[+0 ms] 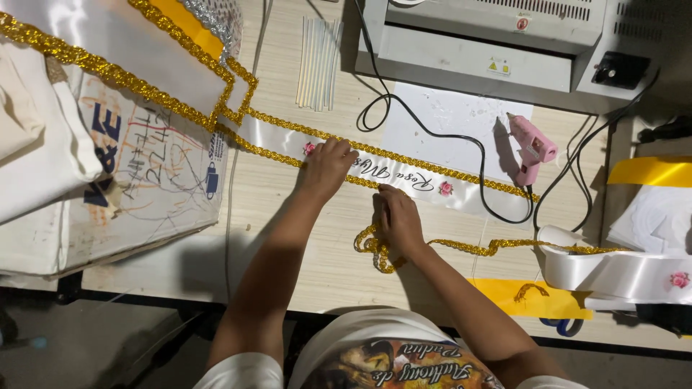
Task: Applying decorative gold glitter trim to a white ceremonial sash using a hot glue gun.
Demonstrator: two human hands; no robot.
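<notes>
across the pale wooden surface [288,245] a long white satin sash [404,180] lies flat, running from the upper left toward the right, its script lettering and small pink flower decals facing up. at the top edge sits a grey boxy machine [490,43], and to the left a stack of white fabric and a scribbled board [144,173]. a gold braided trim [303,130] borders the sash along its far edge, while a loose length of the same trim curls in a small heap near the front and trails off right. the left hand [326,167] rests flat on the sash, fingers close together and pressed down on the near edge. the right hand [398,222] lies over the heaped trim with its fingers drawn together at the sash's near edge; whether they pinch the braid i cannot tell. the satin looks light, limp and slippery, likely to slide unless held flat by its edges; the braid seems soft and floppy, best taken near the point being laid. a pink glue gun [532,148] stands on a white sheet to the right, its black cord looping across. clear glue sticks [317,61] lie above.
</notes>
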